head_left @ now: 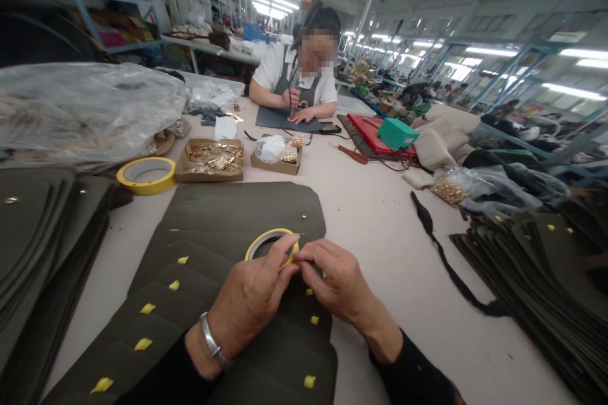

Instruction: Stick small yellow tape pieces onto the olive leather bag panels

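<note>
Yellow tape [259, 242] touches left hand [249, 293] — and, apparently, right [341, 280].

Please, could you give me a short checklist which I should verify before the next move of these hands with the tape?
1. Left hand grips the yellow tape roll: ok.
2. Right hand is at the roll: ok, fingers pinched together by its right edge.
3. A tape piece is torn free: cannot tell, the fingers hide this spot.
4. Farthest dark green panel lies flat: ok.
5. Its gold-coloured stud is taped over: not ok, it shows bare.
6. Spare yellow tape roll is on the table: ok, left of the metal-parts box.
</note>
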